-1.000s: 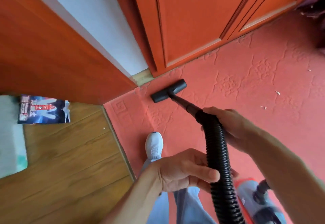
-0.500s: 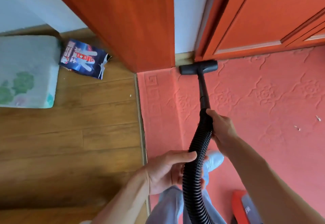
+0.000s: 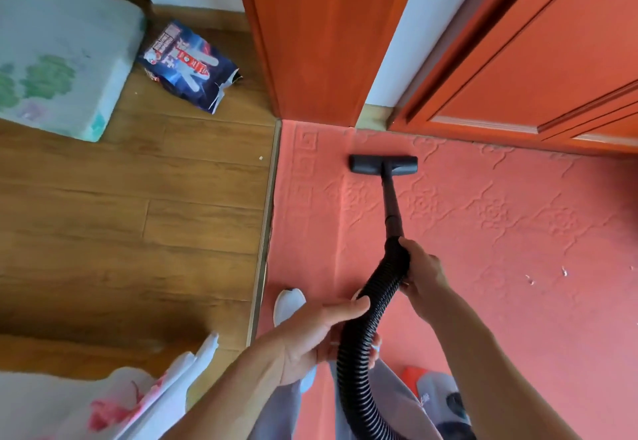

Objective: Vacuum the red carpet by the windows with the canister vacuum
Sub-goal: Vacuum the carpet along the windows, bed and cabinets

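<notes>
A red embossed carpet [image 3: 483, 232] covers the floor on the right. The black floor nozzle [image 3: 383, 165] lies flat on it, a short way in front of the orange door frame. Its thin black wand [image 3: 392, 205] runs back to a ribbed black hose [image 3: 359, 336]. My right hand [image 3: 423, 272] grips the hose where it meets the wand. My left hand [image 3: 317, 339] holds the hose lower down, thumb over the top. The red and grey canister [image 3: 438, 401] sits at the bottom right, partly hidden behind my right arm.
Wooden floor [image 3: 138, 225] lies left of a metal threshold strip [image 3: 264, 232]. On it rest a blue torn packet [image 3: 188, 67] and a pale cushion [image 3: 58, 56]. Orange cabinet doors [image 3: 552, 60] border the carpet. White specks [image 3: 545, 275] dot the carpet at right. My white shoe [image 3: 288, 303] stands near the strip.
The nozzle has been drawn back from the door-frame edge toward me. The view swung left, showing more wood floor, and a pale cloth has entered the bottom left. Both hands keep their hold.
</notes>
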`<state>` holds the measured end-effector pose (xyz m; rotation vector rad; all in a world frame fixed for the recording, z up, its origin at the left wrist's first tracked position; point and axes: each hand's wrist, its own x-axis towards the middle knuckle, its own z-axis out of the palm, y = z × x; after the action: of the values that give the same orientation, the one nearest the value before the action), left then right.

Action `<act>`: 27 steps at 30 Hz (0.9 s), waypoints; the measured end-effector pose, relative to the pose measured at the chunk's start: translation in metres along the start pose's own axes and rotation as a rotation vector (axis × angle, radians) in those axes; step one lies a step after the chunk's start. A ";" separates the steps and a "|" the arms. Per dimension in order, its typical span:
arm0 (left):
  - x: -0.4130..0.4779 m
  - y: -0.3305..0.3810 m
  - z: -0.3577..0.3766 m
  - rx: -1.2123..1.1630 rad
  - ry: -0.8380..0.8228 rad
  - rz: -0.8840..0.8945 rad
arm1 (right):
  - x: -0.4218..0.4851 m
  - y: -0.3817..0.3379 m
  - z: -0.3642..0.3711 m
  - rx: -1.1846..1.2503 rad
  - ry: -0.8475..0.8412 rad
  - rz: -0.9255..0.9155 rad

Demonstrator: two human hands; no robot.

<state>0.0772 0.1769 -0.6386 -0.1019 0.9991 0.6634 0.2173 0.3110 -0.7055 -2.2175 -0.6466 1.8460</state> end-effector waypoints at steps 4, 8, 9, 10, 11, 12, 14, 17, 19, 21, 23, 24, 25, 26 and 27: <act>0.021 -0.008 0.036 -0.126 0.135 0.012 | 0.018 -0.007 -0.015 0.114 -0.023 -0.030; 0.032 -0.011 0.066 -0.035 0.120 -0.013 | 0.020 -0.006 -0.049 0.312 -0.064 -0.021; 0.032 -0.011 0.072 0.005 0.109 -0.009 | 0.017 -0.005 -0.064 0.351 -0.073 -0.019; 0.031 -0.010 0.080 0.060 0.100 -0.004 | 0.013 -0.006 -0.080 0.392 -0.087 -0.010; 0.030 -0.010 0.089 0.114 0.092 0.004 | 0.007 -0.007 -0.097 0.432 -0.094 0.010; 0.027 -0.011 0.100 0.159 0.076 0.009 | -0.001 -0.006 -0.116 0.478 -0.100 0.039; 0.022 -0.010 0.128 0.228 0.025 0.014 | -0.019 -0.003 -0.156 0.577 -0.118 0.085; 0.018 -0.009 0.179 0.338 -0.035 -0.023 | -0.044 0.006 -0.213 0.686 -0.107 0.136; 0.017 -0.009 0.214 0.410 -0.088 -0.032 | -0.058 0.008 -0.249 0.745 -0.078 0.153; 0.019 -0.010 0.251 0.487 -0.123 -0.038 | -0.071 0.010 -0.283 0.842 -0.027 0.150; 0.019 -0.014 0.289 0.574 -0.139 -0.047 | -0.085 0.012 -0.315 0.948 0.023 0.144; 0.019 -0.016 0.306 0.615 -0.154 -0.053 | -0.092 0.012 -0.328 0.988 0.046 0.131; 0.020 -0.020 0.321 0.651 -0.172 -0.064 | -0.099 0.013 -0.341 1.022 0.067 0.119; 0.020 -0.023 0.333 0.685 -0.187 -0.080 | -0.104 0.015 -0.353 1.060 0.086 0.107; 0.021 -0.027 0.343 0.716 -0.198 -0.096 | -0.108 0.018 -0.363 1.095 0.104 0.098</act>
<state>0.3551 0.2931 -0.4709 0.5317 0.9810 0.1946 0.5580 0.2959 -0.5405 -1.5555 0.4381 1.5085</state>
